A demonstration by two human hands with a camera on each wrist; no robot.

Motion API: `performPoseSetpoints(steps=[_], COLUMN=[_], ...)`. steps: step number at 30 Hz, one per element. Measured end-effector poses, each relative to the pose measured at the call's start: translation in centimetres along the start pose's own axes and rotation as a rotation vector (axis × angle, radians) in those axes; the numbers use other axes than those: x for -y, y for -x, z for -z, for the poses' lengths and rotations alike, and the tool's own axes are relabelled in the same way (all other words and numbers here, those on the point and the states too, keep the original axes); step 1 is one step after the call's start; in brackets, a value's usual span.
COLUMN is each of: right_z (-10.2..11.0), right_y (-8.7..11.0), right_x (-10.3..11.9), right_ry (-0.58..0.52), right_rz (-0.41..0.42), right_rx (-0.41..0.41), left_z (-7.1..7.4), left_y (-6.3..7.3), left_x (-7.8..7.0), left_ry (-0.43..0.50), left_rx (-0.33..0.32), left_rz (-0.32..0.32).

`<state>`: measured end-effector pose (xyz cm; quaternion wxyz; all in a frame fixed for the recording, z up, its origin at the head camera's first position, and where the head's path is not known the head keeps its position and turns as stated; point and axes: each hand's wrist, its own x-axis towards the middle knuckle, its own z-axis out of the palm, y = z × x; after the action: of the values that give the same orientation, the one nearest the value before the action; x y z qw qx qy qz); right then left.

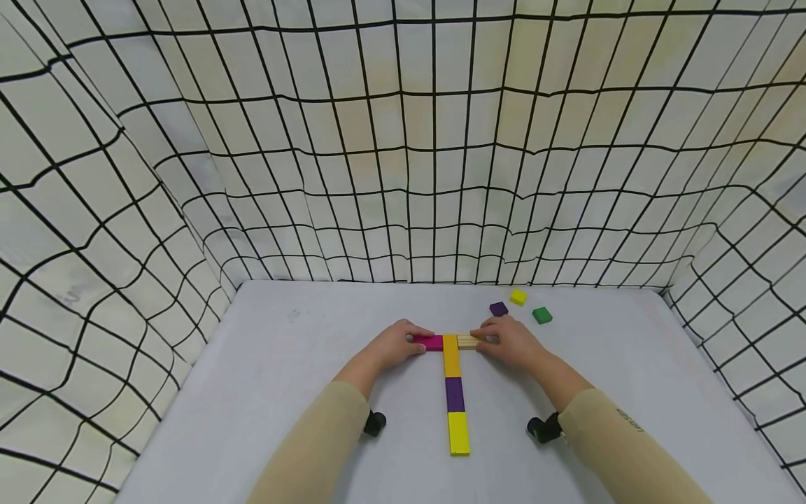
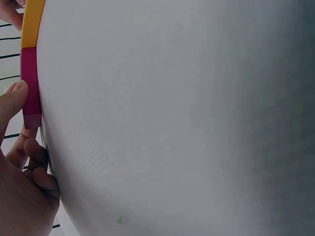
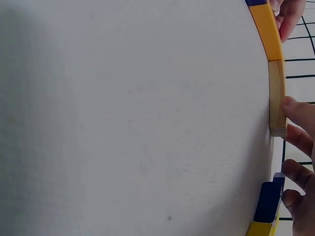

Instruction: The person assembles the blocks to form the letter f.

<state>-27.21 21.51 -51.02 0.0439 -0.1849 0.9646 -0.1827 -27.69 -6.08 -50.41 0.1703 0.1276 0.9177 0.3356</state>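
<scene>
My left hand [image 1: 395,344] pinches the magenta block [image 1: 431,343] between thumb and fingers. On the other side, my right hand [image 1: 513,343] grips a plain wooden block [image 1: 467,341] by its outer end. Both blocks abut the far end of an orange block [image 1: 451,357], making the crossbar of a T shape. Below the orange one, a purple block [image 1: 455,395] and a yellow block [image 1: 459,434] lie end to end as the stem. In the left wrist view, the thumb rests on the magenta block [image 2: 31,88]; the right wrist view shows the thumb against the wooden block [image 3: 277,98].
Beyond my right hand lie a small purple block [image 1: 499,309], a small yellow block [image 1: 518,297] and a green block [image 1: 542,315]. Black netting [image 1: 403,150] over pale walls surrounds the white table [image 1: 296,336] at the back and sides.
</scene>
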Motion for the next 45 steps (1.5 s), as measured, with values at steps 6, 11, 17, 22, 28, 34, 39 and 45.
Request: performPoseSetpoints(steps=[6,11,17,22,28,34,39,45], right_z=[-0.2,-0.3,-0.4,-0.2,0.4,1.8,3.3,5.2], right_y=[0.1,0.2,0.4,0.7,1.3,2.5,4.2,6.4], right_x=[-0.2,-0.1,0.1,0.1,-0.6,-1.5,-3.0,-5.5], right_ry=[-0.010,-0.010,-0.003,-0.064,-0.122,-0.128,-0.122,-0.163], right_rz=[0.006,-0.001,-0.021,-0.041,-0.074,-0.054,-0.053,-0.138], right_rx=[-0.015,-0.027,-0.032,-0.054,-0.062,-0.067,-0.048,0.023], left_z=[-0.1,-0.2,-0.4,-0.5,-0.4,-0.4,-0.3,-0.1], left_y=[-0.1,-0.3,-0.3,-0.2,0.0,0.0,-0.1,0.0], left_x=[0.0,0.0,0.1,0.1,-0.1,0.0,0.0,-0.1], left_ry=[-0.005,-0.012,-0.014,-0.006,-0.005,-0.007,-0.006,-0.003], left_rx=[0.001,0.007,0.006,0.006,0.002,0.001,0.001,0.004], left_rz=[-0.004,-0.005,0.013,0.006,0.004,-0.002,0.003,0.002])
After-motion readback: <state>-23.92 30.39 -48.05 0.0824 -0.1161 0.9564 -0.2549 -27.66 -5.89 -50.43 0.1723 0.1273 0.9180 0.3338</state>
